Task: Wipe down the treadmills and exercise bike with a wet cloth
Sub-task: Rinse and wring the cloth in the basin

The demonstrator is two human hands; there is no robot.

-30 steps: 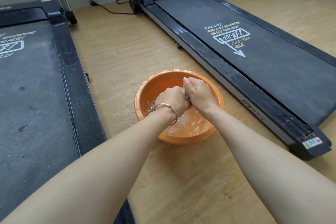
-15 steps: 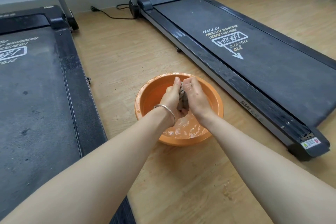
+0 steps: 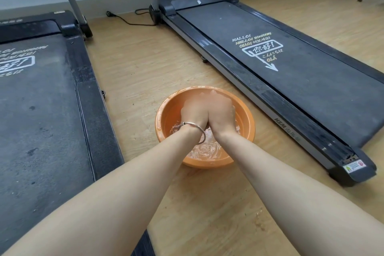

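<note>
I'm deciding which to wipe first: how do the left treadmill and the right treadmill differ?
The left treadmill has dark spots and blotches on its belt; the right treadmill has a belt that looks evenly grey. The right treadmill shows a silver strip lettered HSM along its near side; the left treadmill's near rail is plain black. Both have grey uprights and the same white greeting print on the belt.

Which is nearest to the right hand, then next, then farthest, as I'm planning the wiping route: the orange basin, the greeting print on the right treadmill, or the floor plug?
1. Orange basin: the right hand is inside it.
2. Greeting print: on the right treadmill, ahead and to the right.
3. Floor plug: far left, by the wall.
</note>
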